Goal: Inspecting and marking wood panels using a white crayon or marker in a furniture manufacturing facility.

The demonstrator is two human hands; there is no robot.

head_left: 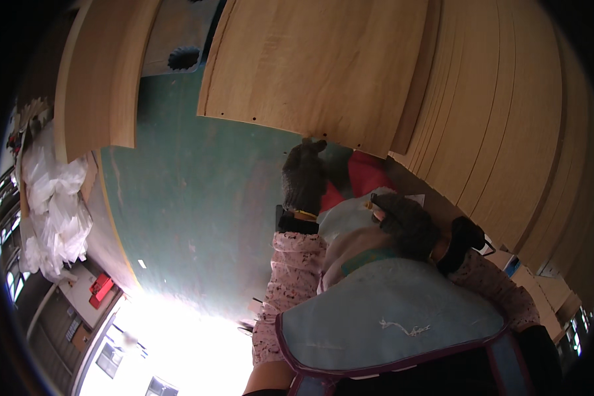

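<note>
A light wooden panel [310, 66] with a row of small dark holes along its near edge lies in front of me. My left hand [303, 175], in a dark grey knit glove, is at that edge beside one of the holes. Its fingers are drawn together; what they pinch, if anything, is hidden. Lower and to the right, my right hand [408, 224], gloved the same way, is held before my apron [389, 313]. Its fingers are curled, with a small pale tan bit showing at the tips that I cannot make out.
Tall stacks of wooden boards [501, 99] fill the right side. Another wooden board [102, 72] lies at the far left, near a grey piece with a toothed round opening [183, 58]. Crumpled clear plastic [56, 204] hangs beyond the green surface [191, 198]. Red shows beneath the panel's edge.
</note>
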